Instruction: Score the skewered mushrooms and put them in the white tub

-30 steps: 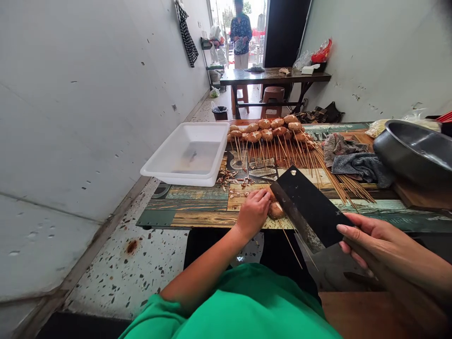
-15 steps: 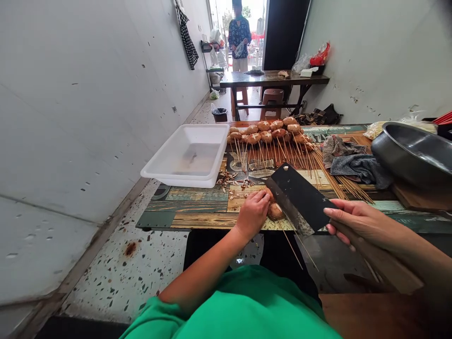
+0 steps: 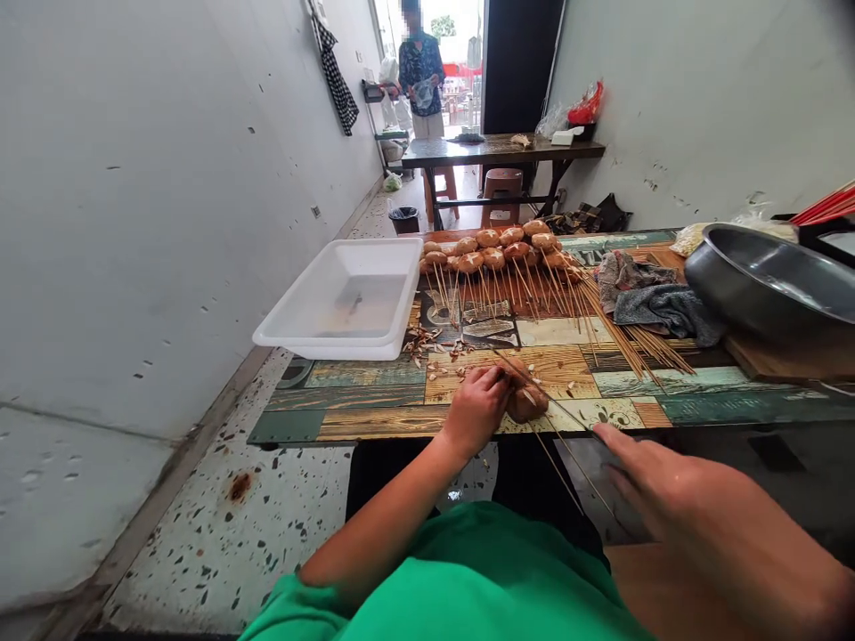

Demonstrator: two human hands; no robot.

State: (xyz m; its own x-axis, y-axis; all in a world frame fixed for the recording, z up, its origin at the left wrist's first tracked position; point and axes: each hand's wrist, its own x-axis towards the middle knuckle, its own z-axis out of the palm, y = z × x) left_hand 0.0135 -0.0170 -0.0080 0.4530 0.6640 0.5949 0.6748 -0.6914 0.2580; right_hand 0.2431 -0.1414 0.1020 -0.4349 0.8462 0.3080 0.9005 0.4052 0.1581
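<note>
Two skewered brown mushrooms lie side by side at the table's near edge; the nearer mushroom has a pale cut on its cap. My left hand is closed on the farther mushroom, its fingertips partly hiding it. Two thin sticks run from the mushrooms over the edge toward me. My right hand grips a cleaver, whose handle is mostly hidden by the hand. Its blade appears edge-on as a thin dark line across the mushrooms, close to my left fingertips. Whether it touches a cap I cannot tell.
Several skewered mushrooms with cross-cut caps are piled at the back. A white plastic tub stands left, brown trimmings beside it. Rags and a metal bowl are right. A person stands beyond the far table.
My right hand has turned the cleaver from showing its broad dark side to edge-on, above the mushrooms. My left hand stays on the mushroom. The view has shifted slightly.
</note>
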